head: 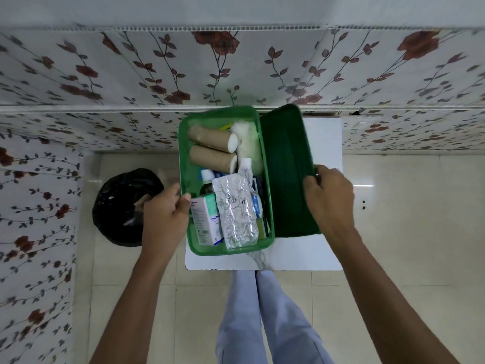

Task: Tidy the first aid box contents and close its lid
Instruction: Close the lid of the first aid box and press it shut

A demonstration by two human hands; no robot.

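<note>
A green first aid box (184, 153) stands open on a small white table (325, 143). Its dark green lid (284, 174) lies swung out to the right, slightly raised. Inside are two brown bandage rolls (210, 136), white cotton (248, 137), a silver blister strip (236, 211), a white medicine carton (206, 222) and small bottles. My left hand (164, 214) grips the box's left wall, thumb over the rim. My right hand (329, 195) holds the lid's outer right edge.
A bin with a black bag (123, 206) stands on the tiled floor left of the table. Flower-patterned walls close in behind and on the left. My legs in light trousers (252, 311) are below the table's front edge.
</note>
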